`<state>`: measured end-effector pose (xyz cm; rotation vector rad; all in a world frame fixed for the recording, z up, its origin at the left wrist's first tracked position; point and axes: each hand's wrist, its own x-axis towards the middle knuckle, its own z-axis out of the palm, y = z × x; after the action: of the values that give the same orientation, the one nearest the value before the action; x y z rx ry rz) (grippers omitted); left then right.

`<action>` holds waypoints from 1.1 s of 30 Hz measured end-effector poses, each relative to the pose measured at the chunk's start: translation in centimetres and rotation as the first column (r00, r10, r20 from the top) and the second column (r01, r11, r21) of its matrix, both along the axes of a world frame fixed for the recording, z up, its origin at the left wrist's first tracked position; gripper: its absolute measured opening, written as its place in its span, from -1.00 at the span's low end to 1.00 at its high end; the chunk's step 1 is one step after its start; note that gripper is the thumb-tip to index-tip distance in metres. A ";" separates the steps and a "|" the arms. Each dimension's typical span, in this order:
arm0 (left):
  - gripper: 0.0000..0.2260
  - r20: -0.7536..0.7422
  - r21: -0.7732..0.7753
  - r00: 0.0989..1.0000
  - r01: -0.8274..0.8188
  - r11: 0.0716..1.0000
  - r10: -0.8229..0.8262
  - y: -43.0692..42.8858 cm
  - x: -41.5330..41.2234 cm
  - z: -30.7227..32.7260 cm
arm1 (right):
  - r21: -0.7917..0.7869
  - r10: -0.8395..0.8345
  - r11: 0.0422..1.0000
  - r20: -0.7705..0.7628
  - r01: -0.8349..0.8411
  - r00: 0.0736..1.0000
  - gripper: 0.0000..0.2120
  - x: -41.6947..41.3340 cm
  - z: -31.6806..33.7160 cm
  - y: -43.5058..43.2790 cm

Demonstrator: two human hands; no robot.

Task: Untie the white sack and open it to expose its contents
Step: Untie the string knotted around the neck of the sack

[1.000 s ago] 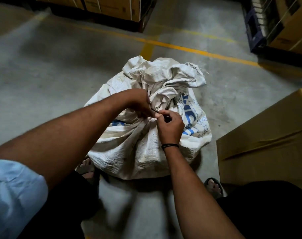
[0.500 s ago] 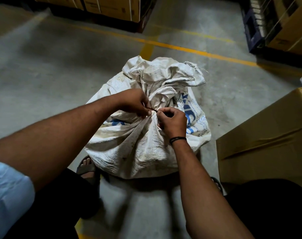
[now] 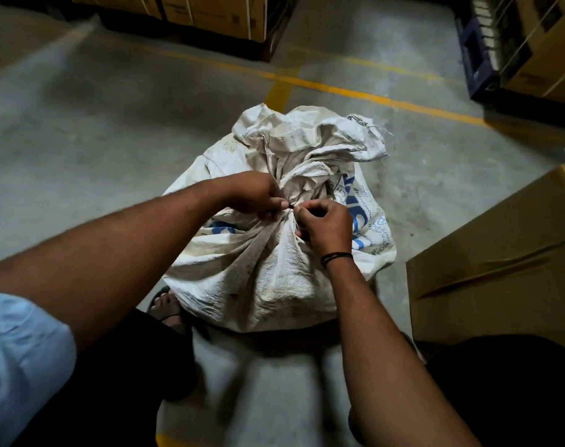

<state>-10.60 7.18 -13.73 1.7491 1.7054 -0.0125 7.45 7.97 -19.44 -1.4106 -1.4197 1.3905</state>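
A person's left hand [image 3: 255,196] and right hand [image 3: 326,225] meet at the cinched neck of a white sack [image 3: 262,279] standing at the centre of the frame on a concrete floor [image 3: 81,150], fingers pinched narrow on a dark tie [image 3: 291,205]. The knot appears not yet undone; loosening it comes next. The sack stands upright, its bunched mouth pointing up and toward the top of the frame.
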 end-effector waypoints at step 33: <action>-0.66 -0.085 0.012 0.984 0.158 0.987 -0.156 0.9 -0.5 1.0 | 0.318 -0.113 0.948 0.332 0.001 0.936 -0.95 -1.4 0.2 -0.3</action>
<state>-11.08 8.08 -12.77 1.9171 1.6256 -0.1425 6.04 7.69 -19.23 -1.5173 -1.7186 0.8526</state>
